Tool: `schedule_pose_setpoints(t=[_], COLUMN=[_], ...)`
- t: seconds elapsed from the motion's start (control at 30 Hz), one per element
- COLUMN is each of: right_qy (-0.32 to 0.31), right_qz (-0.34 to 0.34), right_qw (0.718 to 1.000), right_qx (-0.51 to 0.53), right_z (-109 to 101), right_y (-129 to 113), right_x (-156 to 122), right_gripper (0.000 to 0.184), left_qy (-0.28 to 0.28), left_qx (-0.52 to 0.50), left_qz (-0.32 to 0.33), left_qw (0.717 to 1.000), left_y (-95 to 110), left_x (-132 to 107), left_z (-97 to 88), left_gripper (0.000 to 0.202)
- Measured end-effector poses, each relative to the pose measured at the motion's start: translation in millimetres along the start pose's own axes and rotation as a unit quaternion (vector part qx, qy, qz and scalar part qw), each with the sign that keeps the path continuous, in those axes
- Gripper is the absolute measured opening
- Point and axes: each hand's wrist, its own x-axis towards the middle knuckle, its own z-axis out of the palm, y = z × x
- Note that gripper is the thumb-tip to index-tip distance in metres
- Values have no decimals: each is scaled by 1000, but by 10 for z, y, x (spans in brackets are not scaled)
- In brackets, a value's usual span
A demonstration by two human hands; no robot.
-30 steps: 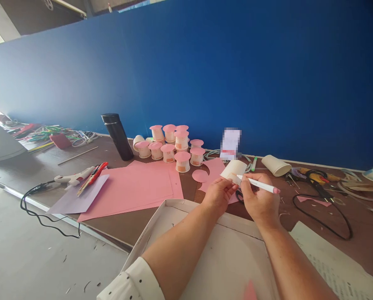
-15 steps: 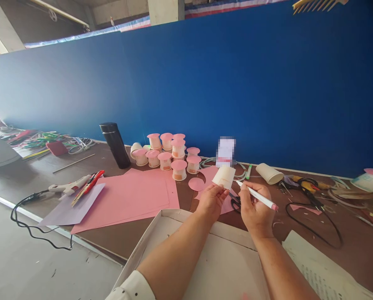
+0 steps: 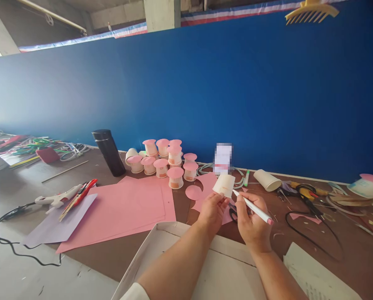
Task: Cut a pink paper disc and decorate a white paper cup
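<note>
1. The paper cup (image 3: 225, 183) was up in the left hand (image 3: 214, 212), just beyond its fingertips and ahead of both wrists, tilted, with faint orange marks on its side.
2. The left hand was grasping the cup by its near edge, thumb and fingers pinched together there.
3. The right hand (image 3: 255, 225) gripped a white marker (image 3: 253, 209) with a pink end, pen-fashion; its tip pointed left at the cup's right side, close enough that contact could not be told.
4. The cup was thus left of the right hand and slightly farther from the person.
5. Beneath and beyond the cup lay a cut pink sheet (image 3: 206, 183), with black scissor handles (image 3: 233, 213) near the right hand.
6. Left of the cup lay a pink paper disc (image 3: 194, 192), then a group of paper cups topped with pink discs (image 3: 175, 179).
7. Below the forearms sat a shallow white box (image 3: 233, 275).
</note>
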Motion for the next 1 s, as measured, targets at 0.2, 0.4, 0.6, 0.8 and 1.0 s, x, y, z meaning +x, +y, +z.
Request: schedule_pose_setpoints(t=[0.2,0.4,0.6,0.8,1.0], right_qy=[-13,-11,0,-6,-9], right_qz=[8,13,52,49,37], right_qw=[1000,1000,999,999,999], right_qx=[-7,-2,11,2,-20], right_z=[-19,-40,-48,-35,-47], right_y=[-62,-47,7,68,32], right_x=[9,5,22,8,0], right_gripper=[17,19,20,20,19], left_qy=[-26,-1,37,30,26], left_qx=[-3,-14,-10,-40,-65], left_qz=[-6,-25,-43,-54,-68], left_qw=[1000,1000,998,997,995], left_y=[1,-67,-57,-37,-36], left_x=[-35,35,14,1,-3], left_z=[-40,-52,2,-8,-23], left_gripper=[3,2,7,3,3])
